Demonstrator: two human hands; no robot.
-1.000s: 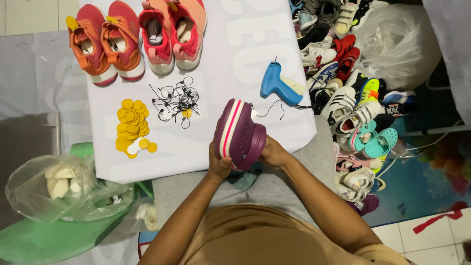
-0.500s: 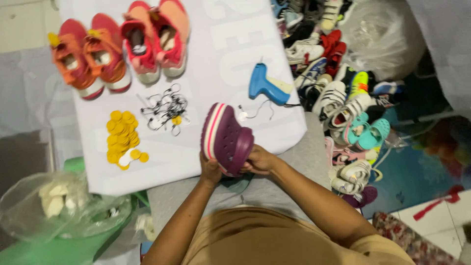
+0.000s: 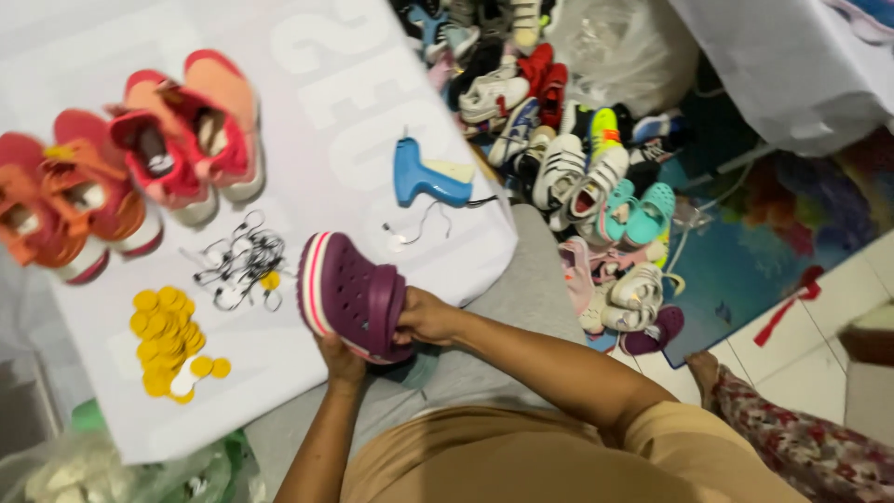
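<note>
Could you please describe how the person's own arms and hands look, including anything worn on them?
Both forearms are bare from wrist to elbow. The left hand and right hand wear no gloves, and no rings, watch or bracelets show. A short tan sleeve covers the right upper arm; the left sleeve is out of view.

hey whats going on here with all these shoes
A person holds a purple clog with both hands, the left hand under it and the right hand gripping its side, above a white sheet. On the sheet lie two pairs of orange and pink sneakers, a heap of yellow round tags, a bunch of black loops and a blue tagging gun. A pile of mixed shoes sits on the floor to the right.
</note>
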